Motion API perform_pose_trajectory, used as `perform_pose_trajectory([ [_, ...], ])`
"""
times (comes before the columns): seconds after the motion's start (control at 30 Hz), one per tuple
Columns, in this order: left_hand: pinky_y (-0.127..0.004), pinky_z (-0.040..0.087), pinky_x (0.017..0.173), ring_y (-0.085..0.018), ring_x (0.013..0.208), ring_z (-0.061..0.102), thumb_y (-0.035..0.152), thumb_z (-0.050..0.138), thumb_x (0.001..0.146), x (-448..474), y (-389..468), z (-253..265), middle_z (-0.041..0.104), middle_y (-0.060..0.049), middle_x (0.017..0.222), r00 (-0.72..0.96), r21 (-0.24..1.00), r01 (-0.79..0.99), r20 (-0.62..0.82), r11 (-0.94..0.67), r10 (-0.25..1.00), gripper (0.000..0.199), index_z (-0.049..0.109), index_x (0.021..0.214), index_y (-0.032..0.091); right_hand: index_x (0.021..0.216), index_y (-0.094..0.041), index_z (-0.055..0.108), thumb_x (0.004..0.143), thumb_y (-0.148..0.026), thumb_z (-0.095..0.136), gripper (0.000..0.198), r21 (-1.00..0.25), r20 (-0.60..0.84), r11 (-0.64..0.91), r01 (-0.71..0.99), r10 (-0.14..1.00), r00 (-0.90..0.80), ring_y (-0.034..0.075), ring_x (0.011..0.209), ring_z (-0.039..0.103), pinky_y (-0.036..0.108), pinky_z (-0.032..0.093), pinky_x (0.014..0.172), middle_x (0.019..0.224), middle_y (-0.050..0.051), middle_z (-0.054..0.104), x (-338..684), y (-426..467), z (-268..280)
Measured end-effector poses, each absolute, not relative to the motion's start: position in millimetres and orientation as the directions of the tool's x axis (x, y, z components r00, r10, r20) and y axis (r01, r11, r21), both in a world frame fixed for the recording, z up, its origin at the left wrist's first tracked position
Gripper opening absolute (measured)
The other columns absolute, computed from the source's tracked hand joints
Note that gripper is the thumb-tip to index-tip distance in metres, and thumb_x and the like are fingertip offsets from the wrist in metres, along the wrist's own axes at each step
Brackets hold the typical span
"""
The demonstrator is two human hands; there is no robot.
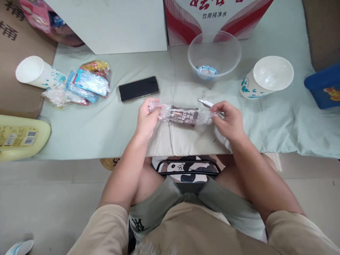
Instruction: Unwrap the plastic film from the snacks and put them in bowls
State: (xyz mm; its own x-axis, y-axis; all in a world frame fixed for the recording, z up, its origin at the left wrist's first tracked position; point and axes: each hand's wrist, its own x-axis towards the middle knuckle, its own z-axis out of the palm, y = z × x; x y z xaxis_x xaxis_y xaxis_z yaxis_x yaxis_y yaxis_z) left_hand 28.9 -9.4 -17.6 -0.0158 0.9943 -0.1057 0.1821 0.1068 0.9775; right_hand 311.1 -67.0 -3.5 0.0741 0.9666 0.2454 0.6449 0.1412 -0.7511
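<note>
A small dark brown packet with pale print (183,115) is wrapped in clear plastic film and held just above the cloth near the table's front edge. My left hand (146,118) pinches the twisted film (164,111) at its left end. At the other end, my right hand (227,118) grips the bunched film (205,116) between thumb and fingers. Behind the right fingers lies a slim white tool with a metal tip (205,102), partly hidden by that hand. A black phone (139,88) rests beyond the left hand.
Several film-wrapped packets (90,82) lie beside a tipped paper cup (32,72). A clear plastic bowl (214,53) holds a blue-and-white packet (206,71). Another paper cup (253,85) stands tilted at right. Boxes (132,26) line the back; a yellow jug (26,136) sits left.
</note>
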Motion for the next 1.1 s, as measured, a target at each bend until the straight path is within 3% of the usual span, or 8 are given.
perform_pose_trajectory([
  [0.17,-0.038,0.059,0.097,-0.023,0.112,0.07,0.014,0.061,0.082,18.4,-9.1,-10.8,0.069,-0.008,0.124,0.139,0.883,0.437,0.123,-0.172,0.983,0.034,0.074,0.112,0.024,0.084,-0.024,0.064,0.082,-0.014,0.043,0.023,-0.72,0.371,0.186,0.668,0.918,0.144,0.027,0.1,0.071,0.049,0.054,0.094,0.097,0.008,0.074,325.5,-64.9,0.6],
  [0.3,-0.043,0.053,0.111,-0.027,0.124,0.065,0.027,0.069,0.085,22.1,-13.5,-4.7,0.066,-0.009,0.128,0.266,0.79,0.549,0.145,-0.273,0.953,0.019,0.079,0.101,0.023,0.128,-0.023,0.061,0.088,-0.032,0.058,0.041,-0.617,0.39,0.337,0.711,0.916,-0.096,0.036,0.131,0.059,0.057,0.047,0.108,0.136,0.016,0.066,313.6,-57.4,-3.2],
  [0.37,-0.044,0.053,0.111,-0.028,0.124,0.065,0.03,0.077,0.08,22.6,-15.1,-3.6,0.064,-0.009,0.132,0.3,0.759,0.579,0.141,-0.298,0.943,0.021,0.079,0.099,0.023,0.132,-0.023,0.061,0.089,-0.035,0.061,0.045,-0.56,0.333,0.332,0.759,0.929,-0.161,0.036,0.126,0.062,0.058,0.046,0.108,0.127,0.015,0.07,307.1,-52.6,-6.5],
  [0.5,-0.045,0.053,0.112,-0.026,0.127,0.063,0.024,0.074,0.079,17.1,-18.5,3.3,0.065,-0.007,0.133,0.34,0.727,0.578,0.198,-0.371,0.919,0.006,0.078,0.083,0.024,0.097,-0.028,0.071,0.094,-0.028,0.054,0.018,-0.495,0.349,0.37,0.786,0.913,-0.21,0.031,0.112,0.067,0.053,0.046,0.105,0.097,0.008,0.074,302.9,-55.9,-4.3],
  [0.67,-0.038,0.06,0.091,-0.02,0.092,0.072,0.024,0.069,0.077,7.7,-31.1,28.1,0.077,-0.004,0.099,0.404,0.729,0.49,0.296,-0.478,0.866,0.01,0.075,0.068,0.024,0.085,-0.027,0.069,0.092,-0.021,0.051,0.021,-0.458,0.362,0.464,0.758,0.876,-0.318,0.022,0.087,0.068,0.039,0.05,0.082,0.092,0.005,0.074,310.6,-81.8,6.6],
  [0.83,-0.029,0.057,0.066,-0.017,0.068,0.071,0.028,0.066,0.081,-1.7,-41.5,43.5,0.078,-0.002,0.076,0.621,0.81,0.462,-0.005,-0.36,0.784,0.016,0.075,0.068,0.023,0.111,-0.025,0.073,0.092,-0.027,0.051,0.029,-0.494,0.184,0.525,0.693,0.842,-0.507,0.019,0.072,0.068,0.035,0.049,0.071,0.087,0.002,0.078,321.3,-93.9,8.1],
  [0.93,-0.027,0.053,0.058,-0.015,0.058,0.065,0.035,0.064,0.087,-2.7,-39.8,37.6,0.072,-0.001,0.067,0.532,0.815,0.51,-0.047,-0.276,0.845,0.02,0.077,0.079,0.023,0.108,-0.023,0.076,0.098,-0.032,0.044,0.035,-0.485,0.086,0.471,0.737,0.864,-0.496,0.021,0.079,0.073,0.034,0.05,0.067,0.1,0.005,0.081,322.5,-92.5,7.5],
  [1.1,-0.044,0.053,0.109,-0.029,0.123,0.063,0.035,0.085,0.072,10.7,-30.4,21.8,0.067,-0.009,0.126,0.371,0.643,0.659,0.175,-0.391,0.912,0.045,0.074,0.115,0.024,0.114,-0.023,0.077,0.096,-0.033,0.053,0.032,-0.407,0.21,0.335,0.85,0.94,-0.27,0.026,0.098,0.075,0.037,0.055,0.07,0.141,0.01,0.069,307.3,-86.3,8.2],
])
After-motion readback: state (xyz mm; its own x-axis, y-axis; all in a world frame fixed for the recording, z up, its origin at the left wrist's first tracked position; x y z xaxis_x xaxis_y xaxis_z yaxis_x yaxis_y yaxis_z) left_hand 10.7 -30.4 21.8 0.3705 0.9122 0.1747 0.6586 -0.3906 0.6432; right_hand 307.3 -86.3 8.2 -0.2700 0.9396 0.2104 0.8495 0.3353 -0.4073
